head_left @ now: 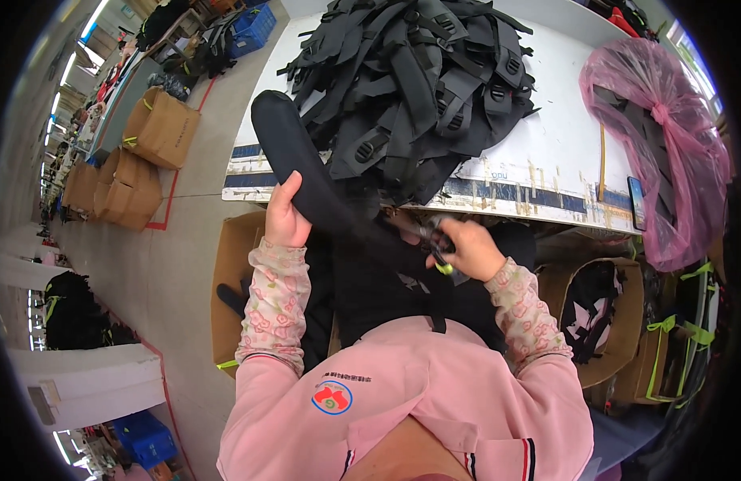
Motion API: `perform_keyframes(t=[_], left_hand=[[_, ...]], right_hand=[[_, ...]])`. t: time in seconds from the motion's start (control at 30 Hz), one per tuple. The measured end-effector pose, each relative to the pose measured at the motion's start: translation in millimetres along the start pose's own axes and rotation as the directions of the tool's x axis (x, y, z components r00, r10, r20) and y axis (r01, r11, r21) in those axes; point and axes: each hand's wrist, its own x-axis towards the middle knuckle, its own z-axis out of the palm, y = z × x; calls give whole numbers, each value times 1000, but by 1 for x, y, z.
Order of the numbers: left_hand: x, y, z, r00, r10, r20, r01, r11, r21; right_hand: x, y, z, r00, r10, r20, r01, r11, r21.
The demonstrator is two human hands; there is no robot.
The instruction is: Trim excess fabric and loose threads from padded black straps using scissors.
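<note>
One black padded piece point(289, 148) is gripped by the left hand point(288, 215), its rounded end pointed forward beyond it. Ahead of both hands, black straps point(410, 88) are heaped. A blurred dark tool point(443, 240) is grasped by the right hand point(473, 250); farther right, a pink bag point(695, 152) is seen.

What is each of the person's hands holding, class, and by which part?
The left hand holds a black padded strap by its left edge, partway along. The right hand holds what look like scissors by the dark handles; motion blurs the blades.
</note>
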Motion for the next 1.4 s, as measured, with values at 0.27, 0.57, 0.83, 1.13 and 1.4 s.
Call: perform_keyframes(t=[0.27,0.57,0.83,1.13,1.4], left_hand=[[-18,-29,20,996,-49,-75,48,999,-13],[-37,-62,25,976,-116,-184,72,971,-228],[-45,-71,32,981,-95,-169,59,976,-207],[-49,-71,33,986,-82,-145,49,975,-218],[-53,-78,30,982,-89,-167,57,981,-187]], right_hand=[[1,-44,21,978,201,-47,-173,921,349],[5,-31,48,983,67,-171,-64,998,22],[5,-37,46,981,117,-156,-123,992,-32],[4,-32,54,965,65,-256,-86,994,-71],[6,-39,51,967,82,-241,-100,993,-62]])
